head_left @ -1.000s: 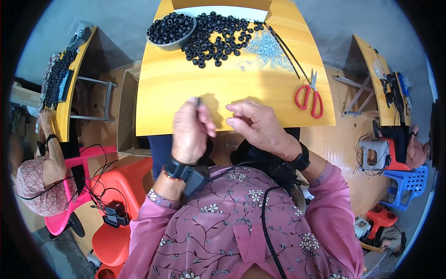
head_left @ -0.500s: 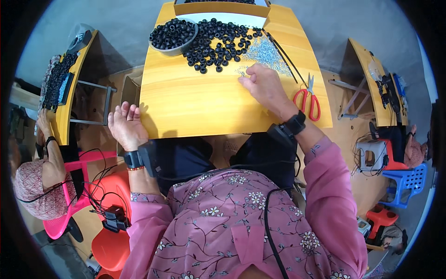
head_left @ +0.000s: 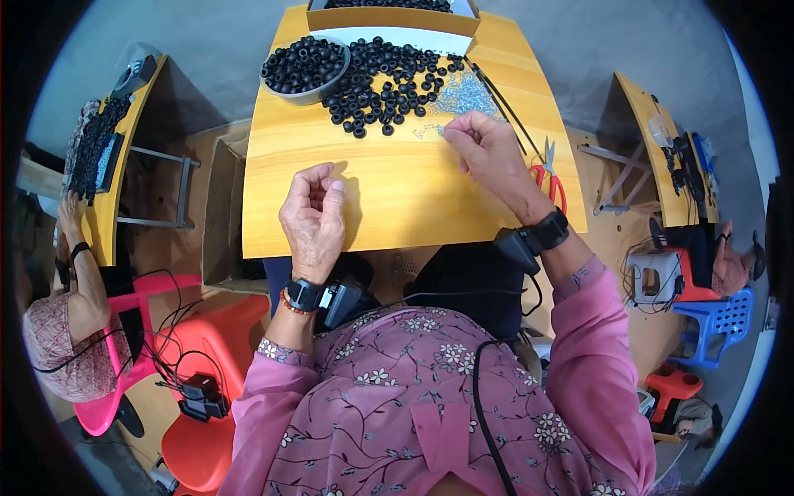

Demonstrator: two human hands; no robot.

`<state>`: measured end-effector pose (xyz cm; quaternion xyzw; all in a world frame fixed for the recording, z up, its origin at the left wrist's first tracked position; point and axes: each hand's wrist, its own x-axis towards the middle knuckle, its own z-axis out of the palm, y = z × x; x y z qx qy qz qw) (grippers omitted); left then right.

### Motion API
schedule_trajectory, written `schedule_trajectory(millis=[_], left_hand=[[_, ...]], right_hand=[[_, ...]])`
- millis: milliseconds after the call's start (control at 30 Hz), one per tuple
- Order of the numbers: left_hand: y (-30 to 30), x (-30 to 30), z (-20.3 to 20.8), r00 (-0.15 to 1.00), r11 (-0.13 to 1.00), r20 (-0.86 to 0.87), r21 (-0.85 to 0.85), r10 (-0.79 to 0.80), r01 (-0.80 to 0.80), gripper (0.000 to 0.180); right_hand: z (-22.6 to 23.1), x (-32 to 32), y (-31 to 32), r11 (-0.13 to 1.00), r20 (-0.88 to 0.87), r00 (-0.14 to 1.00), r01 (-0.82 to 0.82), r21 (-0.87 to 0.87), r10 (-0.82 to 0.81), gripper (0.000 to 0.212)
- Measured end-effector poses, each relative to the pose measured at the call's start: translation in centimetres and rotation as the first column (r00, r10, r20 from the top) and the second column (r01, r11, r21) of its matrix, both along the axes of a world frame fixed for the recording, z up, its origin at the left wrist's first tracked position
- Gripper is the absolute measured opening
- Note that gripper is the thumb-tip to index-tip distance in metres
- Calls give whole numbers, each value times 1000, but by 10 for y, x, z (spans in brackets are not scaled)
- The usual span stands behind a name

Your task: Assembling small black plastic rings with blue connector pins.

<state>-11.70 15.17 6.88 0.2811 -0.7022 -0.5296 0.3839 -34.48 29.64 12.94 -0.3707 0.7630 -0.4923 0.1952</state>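
Note:
My right hand (head_left: 492, 161) is over the table's right half, thumb and forefinger pinched together beside the pile of small clear-blue pieces (head_left: 463, 95). Whatever is in that pinch is too small to make out. Over the table's front left part is my left hand (head_left: 312, 219), fingers curled in and thumb close to them; their inner side is hidden. Black round beads with holes (head_left: 376, 101) lie spread across the far middle. More of them fill a grey bowl (head_left: 337, 88) at the far left. A few clear pieces (head_left: 428, 131) lie apart, left of my right fingertips.
Red-handled scissors (head_left: 549, 178) and thin black rods (head_left: 506, 109) lie at the table's right side. A cardboard box (head_left: 393, 18) with dark contents stands at the far edge. Another cardboard box (head_left: 217, 223) is on the floor at left, near a red chair (head_left: 203, 413).
My left hand has come from beyond the table's left edge to over the tabletop, its fingers curling in. My right hand has shifted slightly right and still pinches.

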Motion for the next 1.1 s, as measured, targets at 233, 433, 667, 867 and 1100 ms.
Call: schedule_trajectory(millis=[233, 433, 667, 867, 1100], left_hand=[[2, 0, 1, 998, 998, 46, -56, -34, 36, 20], [9, -3, 26, 964, 814, 216, -525, -155, 249, 30], [19, -10, 18, 873, 682, 472, -599, -121, 418, 38], [22, -19, 17, 924, 780, 376, -556, -73, 288, 42], [20, -18, 13, 903, 750, 429, -590, -23, 299, 29]], right_hand=[[-12, 1, 7, 999, 42, 998, 40, -9, -40, 21], [-34, 17, 15, 997, -25, 997, -73, -14, 73, 22], [-38, 71, 26, 906, -636, 667, -404, 128, 388, 20], [-40, 61, 17, 929, -690, 632, -323, 182, 355, 19], [-47, 44, 10, 957, -500, 835, -288, -40, 230, 15]])
